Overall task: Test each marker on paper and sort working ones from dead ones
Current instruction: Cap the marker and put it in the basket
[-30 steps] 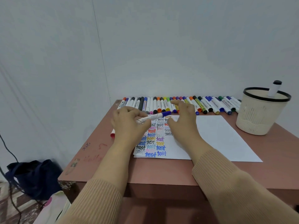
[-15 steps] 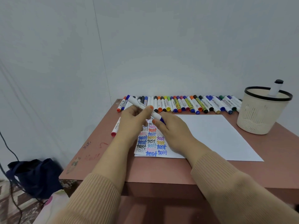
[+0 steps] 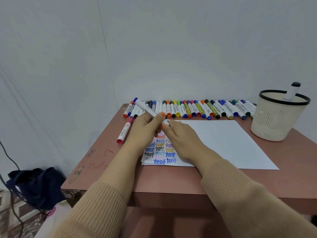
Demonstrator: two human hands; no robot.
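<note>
Dark blue bag (image 3: 36, 184) on floor, left of table (image 3: 171, 179); black cable (image 3: 7, 156) nr wall.

Table (image 3: 106, 169), viewed from its near edge. A paper sheet (image 3: 223, 143) lies at centre, with a row of markers (image 3: 197, 109) behind it along the far edge and a loose marker (image 3: 124, 131) to its left. A basket (image 3: 274, 124) stands to the right, with a leaning marker (image 3: 292, 91) inside. The left hand (image 3: 145, 131) and right hand (image 3: 183, 140) grip a held marker (image 3: 145, 107) over the sheet's left part. A bag (image 3: 37, 186) sits on the floor to the left.
</note>
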